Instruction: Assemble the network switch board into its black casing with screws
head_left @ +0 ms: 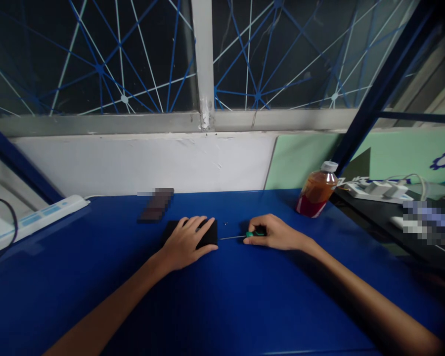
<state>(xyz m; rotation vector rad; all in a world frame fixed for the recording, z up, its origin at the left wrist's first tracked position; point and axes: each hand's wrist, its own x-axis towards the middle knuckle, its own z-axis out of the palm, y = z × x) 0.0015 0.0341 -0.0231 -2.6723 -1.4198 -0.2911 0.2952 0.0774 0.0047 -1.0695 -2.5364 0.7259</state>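
My left hand (pixel 187 241) lies with fingers spread over a flat black rectangular object (pixel 210 231), pressing it against the blue table (pixel 222 296); much of the object is hidden beneath the hand. In my right hand (pixel 272 232) is a screwdriver (pixel 249 234) with a green and black handle, gripped between thumb and fingers. Its thin metal shaft points left, and the tip is close to the right edge of the black object. Whether the tip touches it I cannot tell. Just behind the shaft, a few tiny bits (pixel 225 223), too small to name, rest on the table.
A bottle of orange-brown drink (pixel 317 190) with a white cap stands at the back right. Behind my left hand lies a dark, pixelated flat object (pixel 156 205). White power strips sit at the left (pixel 37 222) and right (pixel 381 193). A wall and windows border the back.
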